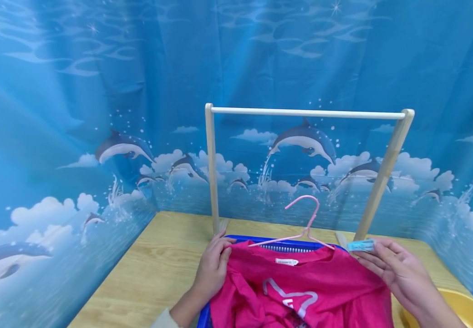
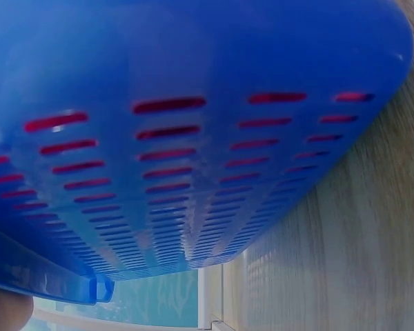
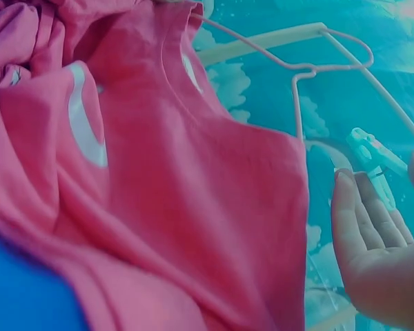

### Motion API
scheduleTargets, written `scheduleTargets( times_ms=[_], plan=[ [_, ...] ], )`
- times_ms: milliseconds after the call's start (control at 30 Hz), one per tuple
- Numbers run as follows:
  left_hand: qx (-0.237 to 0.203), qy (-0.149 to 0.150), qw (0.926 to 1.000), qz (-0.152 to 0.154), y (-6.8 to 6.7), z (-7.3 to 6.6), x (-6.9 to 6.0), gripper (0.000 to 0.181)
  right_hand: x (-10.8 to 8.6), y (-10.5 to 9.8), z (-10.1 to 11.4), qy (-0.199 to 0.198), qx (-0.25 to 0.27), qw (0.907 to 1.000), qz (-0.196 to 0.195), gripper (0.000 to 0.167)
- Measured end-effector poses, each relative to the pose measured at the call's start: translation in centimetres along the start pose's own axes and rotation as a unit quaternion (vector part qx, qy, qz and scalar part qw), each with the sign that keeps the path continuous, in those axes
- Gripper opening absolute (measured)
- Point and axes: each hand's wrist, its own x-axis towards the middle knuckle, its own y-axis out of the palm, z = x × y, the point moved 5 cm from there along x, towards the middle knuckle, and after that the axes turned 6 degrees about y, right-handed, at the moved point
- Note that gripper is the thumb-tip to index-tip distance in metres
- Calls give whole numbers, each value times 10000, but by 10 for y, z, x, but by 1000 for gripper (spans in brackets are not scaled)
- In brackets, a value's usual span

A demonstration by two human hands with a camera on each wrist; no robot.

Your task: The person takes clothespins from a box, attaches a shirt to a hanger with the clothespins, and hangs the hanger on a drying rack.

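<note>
A pink hanger (image 1: 311, 222) sits inside the neck of a magenta shirt (image 1: 326, 284) with a pale print, its hook standing up above the collar. My left hand (image 1: 211, 269) grips the shirt at its left shoulder, over the rim of a blue basket (image 1: 236, 238). Between the thumb and fingers of my right hand (image 1: 404, 271) is a pinched light blue clothespin (image 1: 360, 246), beside the shirt's right shoulder. The right wrist view shows that clothespin (image 3: 374, 157) apart from the cloth. Slotted basket wall (image 2: 172, 55) fills most of the left wrist view.
Behind the basket stands a wooden rack with a white crossbar (image 1: 302, 112). A yellow basin (image 1: 467, 310) is at the lower right, partly behind my right forearm. Wood-grain tabletop (image 1: 134, 273) extends to the left. Blue dolphin-print curtains (image 1: 179, 68) surround the table.
</note>
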Motion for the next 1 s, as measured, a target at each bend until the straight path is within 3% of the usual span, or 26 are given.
scheduleTargets(
  times_ms=[433,1000],
  plan=[
    [29,188,9998,-47,0,-1,1,12,12,25,-1,-405,-328,9984,231,30],
    [34,78,9999,-56,0,1,1,11,22,47,-7,-608,-830,9940,359,29]
  ],
)
